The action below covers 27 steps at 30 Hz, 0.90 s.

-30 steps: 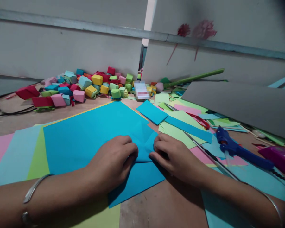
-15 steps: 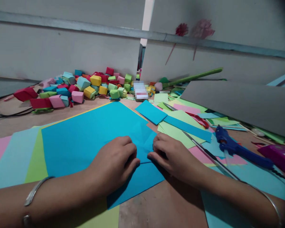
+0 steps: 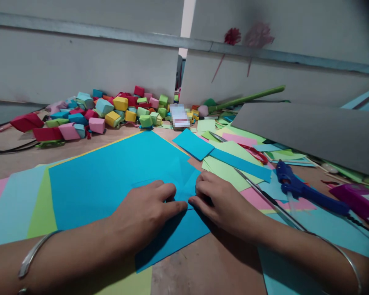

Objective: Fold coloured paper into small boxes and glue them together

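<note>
A blue paper (image 3: pixel 184 184) with creases lies over larger blue sheets (image 3: pixel 107 164), its near edge between my hands. My left hand (image 3: pixel 153 209) pinches that edge with thumb and fingers. Close beside it on the right, my right hand (image 3: pixel 213 196) grips the same edge, its fingers curled. The two thumb tips are almost touching. Under my left hand, a blue sheet's corner (image 3: pixel 172 250) reaches toward me over the brown table (image 3: pixel 203 270).
Folded paper blocks (image 3: pixel 119 106) are heaped at the back left. On the right lie scissors (image 3: pixel 255 153), a blue glue gun (image 3: pixel 310 192), a blue strip (image 3: pixel 240 164), a purple box (image 3: pixel 356 198) and paper scraps. A grey board (image 3: pixel 310 131) stands behind them.
My left thumb has slid right along the paper's edge, closer to my right thumb. My right hand keeps its grip. The whole view has shifted slightly.
</note>
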{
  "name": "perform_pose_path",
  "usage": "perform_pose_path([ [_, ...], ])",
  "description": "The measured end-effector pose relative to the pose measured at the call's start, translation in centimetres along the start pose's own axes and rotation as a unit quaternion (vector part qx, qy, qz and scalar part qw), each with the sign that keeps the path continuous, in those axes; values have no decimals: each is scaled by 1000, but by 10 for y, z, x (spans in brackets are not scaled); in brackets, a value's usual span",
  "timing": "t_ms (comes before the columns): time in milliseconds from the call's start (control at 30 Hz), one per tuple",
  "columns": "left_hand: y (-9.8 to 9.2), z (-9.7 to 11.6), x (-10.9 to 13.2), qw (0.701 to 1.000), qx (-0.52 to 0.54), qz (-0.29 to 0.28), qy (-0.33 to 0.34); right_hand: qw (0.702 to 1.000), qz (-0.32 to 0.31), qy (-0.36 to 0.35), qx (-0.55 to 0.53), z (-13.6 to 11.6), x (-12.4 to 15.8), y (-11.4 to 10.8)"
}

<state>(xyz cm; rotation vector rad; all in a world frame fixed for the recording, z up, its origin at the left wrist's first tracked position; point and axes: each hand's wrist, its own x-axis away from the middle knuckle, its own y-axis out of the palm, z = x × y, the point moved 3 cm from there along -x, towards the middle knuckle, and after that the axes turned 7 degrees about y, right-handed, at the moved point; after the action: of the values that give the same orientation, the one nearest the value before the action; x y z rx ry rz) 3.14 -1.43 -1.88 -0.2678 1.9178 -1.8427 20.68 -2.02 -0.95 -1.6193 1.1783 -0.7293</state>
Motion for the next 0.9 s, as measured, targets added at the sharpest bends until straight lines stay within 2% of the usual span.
perform_pose_path([
  [67, 0, 0, 0, 1000, -12, 5, 12, 1000, 6, 12, -8, 2, 0, 0],
  [200, -2, -2, -2, 1000, 10, -22, 7, 998, -7, 36, -46, 9, 0, -3],
  [333, -5, -3, -4, 999, 14, -26, 15, 998, -24, 30, -49, 13, -1, -10],
  [533, -6, -2, -6, 997, 27, -62, 24, 997, -41, 22, -63, 14, -3, -16],
  [733, -2, -3, 0, 999, 50, -18, 1, 996, -53, 27, -64, 14, -2, -17],
  [900, 2, -3, 2, 999, 28, 15, 15, 996, -42, 37, -71, 13, 0, -14],
])
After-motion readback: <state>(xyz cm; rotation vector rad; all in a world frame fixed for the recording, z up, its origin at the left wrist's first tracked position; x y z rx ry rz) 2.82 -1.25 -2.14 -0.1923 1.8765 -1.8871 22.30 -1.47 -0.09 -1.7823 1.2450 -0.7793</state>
